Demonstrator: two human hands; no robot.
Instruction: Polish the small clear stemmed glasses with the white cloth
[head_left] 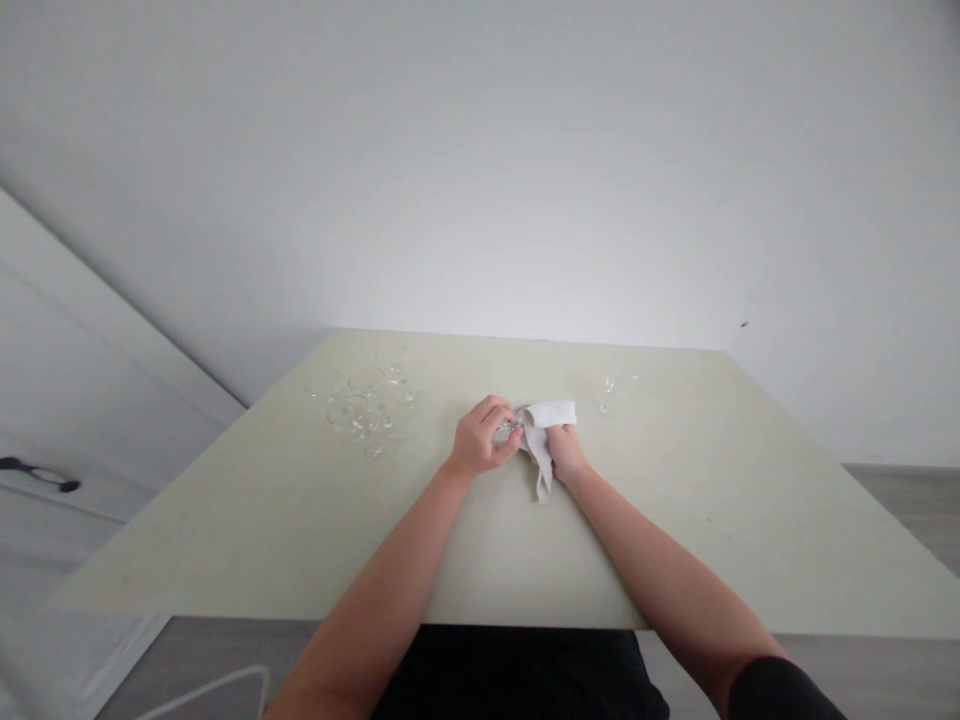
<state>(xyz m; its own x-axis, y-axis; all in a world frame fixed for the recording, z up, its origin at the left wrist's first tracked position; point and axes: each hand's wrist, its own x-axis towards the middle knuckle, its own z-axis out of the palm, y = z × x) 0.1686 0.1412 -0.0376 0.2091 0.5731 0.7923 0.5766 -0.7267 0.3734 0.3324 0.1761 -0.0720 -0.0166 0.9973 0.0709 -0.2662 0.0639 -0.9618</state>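
My left hand (478, 438) is closed around a clear stemmed glass (507, 432), of which only a small part shows between the fingers. Held in my right hand (568, 455) is a white cloth (553, 413), with one end hanging down toward the tabletop. The cloth meets the glass between the two hands and covers its right part. Both hands are just above the middle of the table. Most of my right hand's fingers are hidden behind the cloth.
Several clear stemmed glasses (360, 412) stand grouped on the left of the pale table (540, 580). Another stemmed glass (609, 385) is at the back right. A white wall (525, 200) rises behind the table, and a white door or cabinet with a dark handle (39, 474) is at left.
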